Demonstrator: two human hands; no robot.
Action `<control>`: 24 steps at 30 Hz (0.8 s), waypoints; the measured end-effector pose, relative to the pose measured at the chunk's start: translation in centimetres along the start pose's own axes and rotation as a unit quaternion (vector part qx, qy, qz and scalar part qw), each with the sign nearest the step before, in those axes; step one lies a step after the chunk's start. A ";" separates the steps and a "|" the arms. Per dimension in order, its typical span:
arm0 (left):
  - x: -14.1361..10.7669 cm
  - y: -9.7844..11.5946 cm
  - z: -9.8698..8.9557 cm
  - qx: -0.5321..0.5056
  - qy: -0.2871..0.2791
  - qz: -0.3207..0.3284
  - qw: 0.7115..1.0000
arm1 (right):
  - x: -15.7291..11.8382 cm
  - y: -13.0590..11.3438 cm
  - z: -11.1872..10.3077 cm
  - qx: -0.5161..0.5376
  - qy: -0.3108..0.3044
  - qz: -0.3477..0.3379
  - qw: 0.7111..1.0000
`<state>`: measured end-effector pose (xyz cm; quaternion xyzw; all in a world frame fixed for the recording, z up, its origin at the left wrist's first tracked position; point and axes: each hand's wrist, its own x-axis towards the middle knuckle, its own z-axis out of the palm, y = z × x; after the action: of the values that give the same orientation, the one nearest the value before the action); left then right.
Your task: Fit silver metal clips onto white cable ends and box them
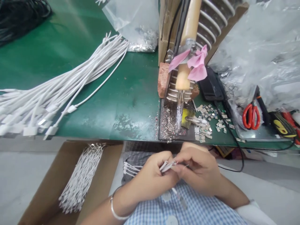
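Over my lap, just below the bench edge, my left hand [157,175] is closed round a few white cables [167,166]; their stripped ends show above its thumb. My right hand [199,167] pinches at those cable ends with thumb and forefinger, and a hint of red wire shows between the fingertips. Below my hands a cable end with a metal plug [182,202] hangs blurred in front of the checked apron. More white cables [131,168] lie across my lap left of the left hand.
A soldering iron [180,109] with a pink cloth tie leans above a solder-specked plate. Small metal connectors [203,132] lie beside it, then red-handled scissors [251,115]. A bundle of white cables [70,82] spreads over the green bench [131,90]. A cardboard box [47,182] below holds more cables.
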<state>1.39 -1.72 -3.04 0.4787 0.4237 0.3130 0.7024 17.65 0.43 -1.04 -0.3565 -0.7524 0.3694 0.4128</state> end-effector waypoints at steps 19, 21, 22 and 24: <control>-0.4 -1.2 -0.8 -0.170 0.032 0.058 0.983 | -0.5 0.3 0.8 0.114 0.046 0.041 0.992; -0.5 -1.0 -0.9 -0.117 0.030 0.052 0.991 | -0.5 0.3 0.8 0.109 0.040 0.040 0.992; -0.6 -0.9 -0.9 -0.106 0.035 0.049 0.993 | -0.5 0.4 0.7 0.106 0.041 0.042 0.993; -0.8 -0.7 -1.0 -0.107 0.042 0.039 0.993 | -0.6 0.4 0.7 0.101 0.048 0.047 0.993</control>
<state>0.21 -2.20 -3.61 0.4032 0.3981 0.4039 0.7182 17.38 -0.01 -1.87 -0.3653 -0.6731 0.4445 0.4648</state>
